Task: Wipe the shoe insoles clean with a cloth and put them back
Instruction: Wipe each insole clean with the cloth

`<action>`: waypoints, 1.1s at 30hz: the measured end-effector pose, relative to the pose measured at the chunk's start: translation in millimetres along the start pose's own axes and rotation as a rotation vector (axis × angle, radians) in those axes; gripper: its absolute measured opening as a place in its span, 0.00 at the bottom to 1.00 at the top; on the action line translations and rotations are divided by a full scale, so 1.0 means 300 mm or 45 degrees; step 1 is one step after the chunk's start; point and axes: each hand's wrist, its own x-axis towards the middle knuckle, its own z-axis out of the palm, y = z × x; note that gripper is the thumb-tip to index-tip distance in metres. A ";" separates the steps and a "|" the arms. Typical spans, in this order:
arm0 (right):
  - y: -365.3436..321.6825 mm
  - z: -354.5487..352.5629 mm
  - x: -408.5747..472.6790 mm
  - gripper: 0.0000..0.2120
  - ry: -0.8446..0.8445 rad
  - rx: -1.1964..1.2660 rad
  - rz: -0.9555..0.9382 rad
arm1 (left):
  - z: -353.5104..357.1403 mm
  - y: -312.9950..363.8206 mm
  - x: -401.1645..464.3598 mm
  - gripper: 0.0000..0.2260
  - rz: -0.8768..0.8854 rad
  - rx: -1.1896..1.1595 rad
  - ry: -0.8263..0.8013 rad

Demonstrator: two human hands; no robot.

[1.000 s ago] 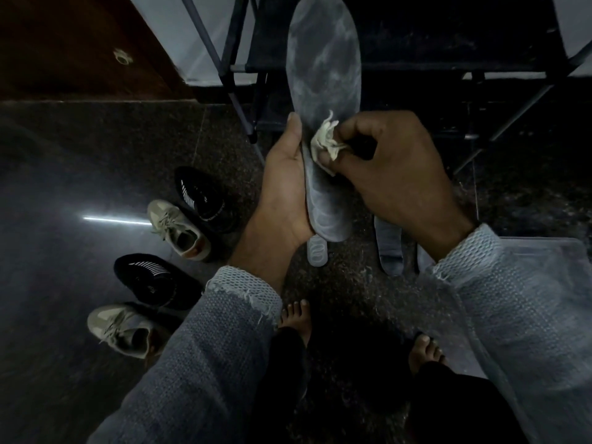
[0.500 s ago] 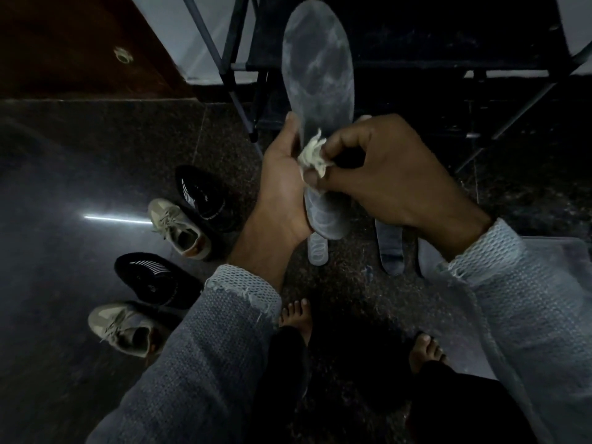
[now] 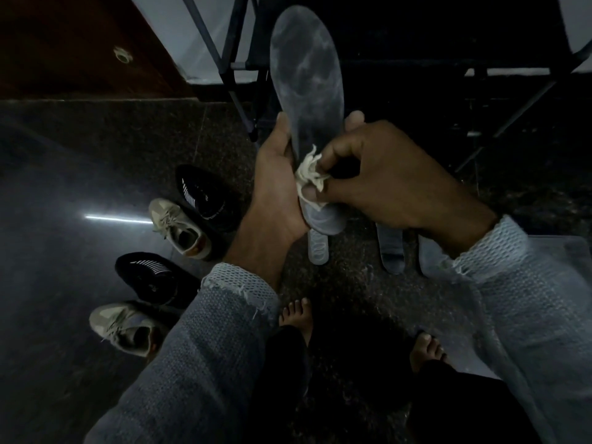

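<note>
The held insole [image 3: 306,68] is a long grey piece with pale, cloudy smudges across its upper face, its rounded toe pointing toward twelve o'clock and its heel end low between the hands; the left hand [image 3: 275,184] grips it along its nine o'clock edge, thumb laid up the side and fingertips showing past the far edge at three o'clock; the right hand [image 3: 384,184] pinches a small crumpled off-white cloth [image 3: 309,176] between thumb and curled fingers and presses it against the lower part of the insole; both arms wear grey knit sleeves with frayed cuffs. On the dark speckled floor [image 3: 352,283] lie three more insoles, only partly seen: a pale translucent one [image 3: 318,249] just below the held heel at six o'clock, a darker grey one [image 3: 391,251] at five o'clock, and the edge of a third [image 3: 427,261] just beside it, mostly hidden by the right sleeve. Four shoes stand at about eight o'clock from the hands: two black ones with white stripes [image 3: 205,195] [image 3: 153,277] and two tan laced sneakers [image 3: 181,229] [image 3: 123,328], alternating in a line. Two bare feet [image 3: 296,317] [image 3: 426,349] show at six o'clock; a dark metal rack frame [image 3: 237,62] stands at twelve o'clock.
</note>
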 end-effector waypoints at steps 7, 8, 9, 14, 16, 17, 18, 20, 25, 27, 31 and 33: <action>0.033 0.027 0.018 0.04 0.373 -0.019 0.026 | 0.048 -0.077 0.057 0.23 -0.121 -0.356 0.072; 0.022 0.016 0.013 0.03 0.296 -0.003 0.019 | 0.059 -0.084 0.046 0.23 -0.118 -0.340 0.038; 0.010 0.006 0.007 0.03 0.175 0.010 0.008 | 0.075 -0.099 0.037 0.23 -0.120 -0.308 0.003; 0.003 0.012 0.005 0.03 0.127 0.021 0.009 | 0.109 -0.140 -0.008 0.23 -0.016 0.077 -0.048; 0.022 0.031 0.014 0.03 0.326 -0.009 0.018 | 0.124 -0.151 -0.007 0.23 0.022 0.162 -0.051; 0.028 0.036 0.017 0.03 0.384 -0.013 0.015 | 0.130 -0.153 -0.006 0.23 0.038 0.184 -0.053; 0.029 0.035 0.019 0.03 0.407 -0.013 0.013 | 0.130 -0.152 -0.012 0.23 0.037 0.173 -0.039; 0.024 0.020 0.016 0.03 0.325 -0.033 -0.012 | 0.134 -0.152 -0.015 0.23 0.046 0.201 -0.037; 0.002 -0.011 0.002 0.05 -0.053 0.040 -0.015 | 0.146 -0.157 0.002 0.23 0.096 0.342 -0.070; 0.016 0.002 0.007 0.05 0.111 0.053 0.009 | 0.155 -0.159 0.002 0.24 0.097 0.374 -0.045; 0.032 0.016 0.013 0.04 0.343 0.013 0.002 | 0.168 -0.162 0.009 0.27 0.090 0.414 -0.045; 0.022 -0.003 0.007 0.06 0.177 0.025 -0.019 | 0.171 -0.167 0.017 0.25 0.096 0.411 -0.045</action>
